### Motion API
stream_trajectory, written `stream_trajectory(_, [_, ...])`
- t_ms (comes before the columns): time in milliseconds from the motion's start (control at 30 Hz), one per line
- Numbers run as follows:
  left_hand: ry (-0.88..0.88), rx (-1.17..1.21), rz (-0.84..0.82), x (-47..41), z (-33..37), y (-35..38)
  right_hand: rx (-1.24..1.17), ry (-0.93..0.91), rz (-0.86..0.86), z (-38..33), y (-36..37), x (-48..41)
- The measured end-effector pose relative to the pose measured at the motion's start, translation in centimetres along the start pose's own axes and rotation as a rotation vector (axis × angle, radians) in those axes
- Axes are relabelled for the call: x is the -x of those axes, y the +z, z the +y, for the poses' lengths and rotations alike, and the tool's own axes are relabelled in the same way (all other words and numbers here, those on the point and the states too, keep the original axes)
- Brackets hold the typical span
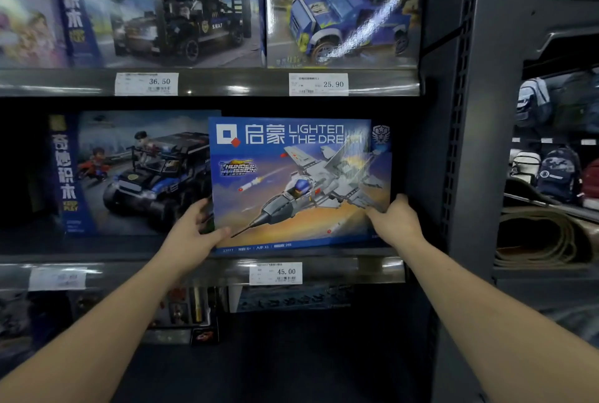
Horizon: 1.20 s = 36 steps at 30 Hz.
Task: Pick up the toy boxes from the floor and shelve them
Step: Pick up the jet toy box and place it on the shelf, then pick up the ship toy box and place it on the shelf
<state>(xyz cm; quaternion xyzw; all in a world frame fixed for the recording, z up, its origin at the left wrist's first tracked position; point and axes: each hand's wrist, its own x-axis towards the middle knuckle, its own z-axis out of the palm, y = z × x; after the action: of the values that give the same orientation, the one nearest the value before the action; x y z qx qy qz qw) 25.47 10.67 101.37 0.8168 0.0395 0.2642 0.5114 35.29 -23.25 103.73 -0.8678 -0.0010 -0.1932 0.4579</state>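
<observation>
The jet box [298,182] is standing upright at the right end of the middle shelf [129,268], overlapping the police truck box [136,175] beside it. Left grip [194,234] is clamping its lower-left corner and right grip [397,218] the lower-right one, with fingers mostly hiding behind the cardboard. The upper shelf [227,83] is holding two more boxes, tops getting cut off.

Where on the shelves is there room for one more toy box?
The middle shelf has a dark gap left of the police truck box. Right of the jet box, only a sliver shows before the grey post. The top shelf is packed with boxes.
</observation>
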Motion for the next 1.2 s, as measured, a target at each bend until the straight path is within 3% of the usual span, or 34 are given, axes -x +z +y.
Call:
stream_trajectory(233, [0.079, -0.058, 0.083, 4.4, 1.8, -1.9, -0.112, -0.106, 0.002, -1.0, -1.7, 4.7])
stream_trajectory(667, [0.223, -0.032, -0.053, 13.9, 0.7, -2.5, -0.22, -0.184, 0.032, 0.4, -1.9, 19.9])
stream_trajectory(900, [0.118, -0.053, -0.166, 19.3, -3.9, 0.0, -0.235, -0.079, -0.057, 5.8, 0.4, 26.8])
stream_trajectory(1200, [-0.171, -0.085, -0.3, 27.0, -12.2, 6.9, -0.222, 0.165, -0.246, 18.5, 4.0, 33.0])
